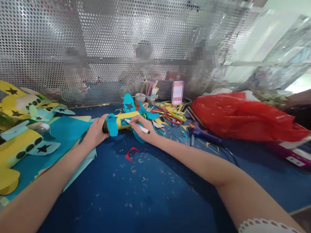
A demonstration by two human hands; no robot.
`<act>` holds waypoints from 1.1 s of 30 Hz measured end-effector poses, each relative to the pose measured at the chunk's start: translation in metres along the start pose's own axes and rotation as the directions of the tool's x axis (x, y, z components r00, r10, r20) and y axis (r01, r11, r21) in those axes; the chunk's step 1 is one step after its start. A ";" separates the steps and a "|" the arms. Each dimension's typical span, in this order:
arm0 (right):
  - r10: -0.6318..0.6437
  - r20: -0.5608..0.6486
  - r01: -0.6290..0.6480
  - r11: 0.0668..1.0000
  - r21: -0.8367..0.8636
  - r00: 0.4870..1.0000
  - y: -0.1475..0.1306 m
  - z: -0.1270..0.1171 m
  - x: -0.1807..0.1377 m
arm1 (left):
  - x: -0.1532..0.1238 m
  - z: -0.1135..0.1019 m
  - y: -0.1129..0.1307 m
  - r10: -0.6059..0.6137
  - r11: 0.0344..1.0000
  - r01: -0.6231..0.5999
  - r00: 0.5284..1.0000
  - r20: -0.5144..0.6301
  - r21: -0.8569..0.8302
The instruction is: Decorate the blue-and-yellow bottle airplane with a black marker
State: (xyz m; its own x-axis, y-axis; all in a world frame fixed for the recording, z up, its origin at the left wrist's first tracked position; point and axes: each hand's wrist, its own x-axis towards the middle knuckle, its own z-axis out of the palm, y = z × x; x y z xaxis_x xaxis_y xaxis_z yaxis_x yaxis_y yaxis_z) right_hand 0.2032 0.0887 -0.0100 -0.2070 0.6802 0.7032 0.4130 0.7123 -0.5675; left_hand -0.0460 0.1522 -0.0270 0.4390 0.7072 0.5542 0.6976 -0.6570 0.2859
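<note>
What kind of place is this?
Likely a handicraft workspace: a toy plane in the left hand, similar planes off to the left, and what looks like a glue gun on the right.

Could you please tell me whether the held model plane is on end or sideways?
Sideways: the model plane stretches across the view, from the left hand past the right hand, which holds a pen.

Toy plane (123, 116) central, more planes (25, 141) left, bag (233, 115) right
</note>
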 end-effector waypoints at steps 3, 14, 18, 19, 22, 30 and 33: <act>0.073 -0.019 -0.072 0.996 0.048 0.997 0.001 0.001 0.002 | -0.001 0.001 -0.002 -0.010 1.000 0.010 1.000 0.001 -0.016; 0.113 -0.018 -0.109 0.985 0.133 0.993 -0.002 0.002 0.002 | -0.002 0.000 0.001 -0.020 1.000 0.020 0.999 0.030 -0.003; 0.108 -0.056 -0.104 0.991 0.081 0.993 -0.002 0.001 0.001 | -0.003 -0.001 0.002 -0.013 1.000 0.013 1.000 0.029 -0.006; 0.109 -0.059 -0.104 0.991 0.078 0.992 -0.001 0.002 0.001 | -0.003 -0.001 0.002 -0.010 1.000 0.010 1.000 0.026 -0.005; 0.114 -0.039 -0.109 0.989 0.099 0.993 0.002 0.003 0.001 | -0.002 -0.001 0.003 -0.003 1.000 0.003 1.000 0.020 0.002; 0.122 -0.010 -0.120 0.985 0.120 0.992 0.004 0.005 0.000 | -0.002 -0.002 0.005 -0.001 1.000 0.001 1.000 0.017 0.012; 0.125 0.004 -0.124 0.985 0.118 0.992 0.002 0.004 0.000 | -0.002 -0.002 0.005 -0.018 1.000 0.018 1.000 0.018 0.010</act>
State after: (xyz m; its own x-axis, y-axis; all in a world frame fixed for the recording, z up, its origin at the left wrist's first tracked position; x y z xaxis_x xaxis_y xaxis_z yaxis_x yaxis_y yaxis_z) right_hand 0.2004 0.0904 -0.0125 -0.1574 0.7643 0.6253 0.3280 0.6377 -0.6969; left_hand -0.0446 0.1467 -0.0253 0.4362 0.7236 0.5350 0.7108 -0.6416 0.2883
